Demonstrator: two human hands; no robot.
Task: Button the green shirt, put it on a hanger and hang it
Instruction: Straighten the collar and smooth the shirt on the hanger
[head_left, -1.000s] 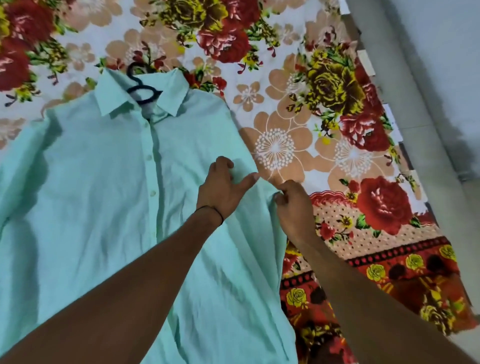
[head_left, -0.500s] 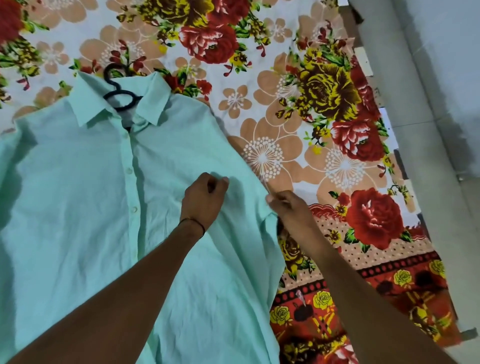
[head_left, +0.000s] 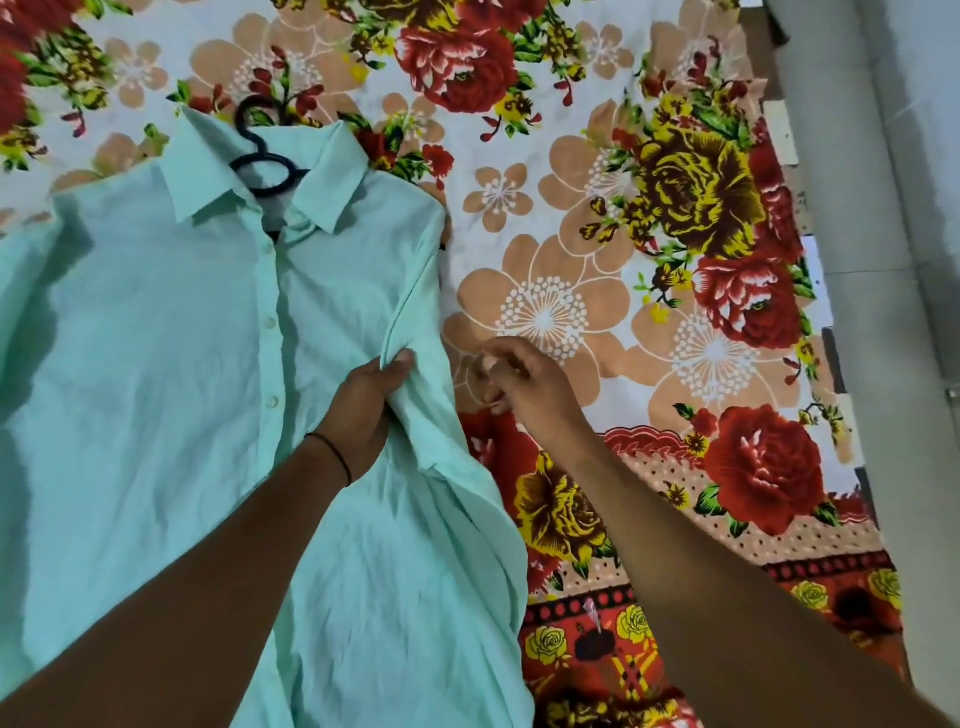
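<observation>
On the flowered bedsheet (head_left: 571, 208), the green shirt (head_left: 156, 338) lies at 9 o'clock, looking buttoned, with the hanger (head_left: 262, 156) in its collar. A moment ago both hands pinched its 3 o'clock edge. Now the left hand (head_left: 371, 405) clamps a bunched fold, and the right hand (head_left: 530, 389) has let go, fingers loosely curled. Probably only hanging remains. Its long axis runs from the collar at 12 to the hem at 6.

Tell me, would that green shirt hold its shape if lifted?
Probably floppy: the green shirt bunches into folds where the left hand grips it. Likely light: the cloth looks thin and creased. The hanger in its collar should support the shoulders.
</observation>
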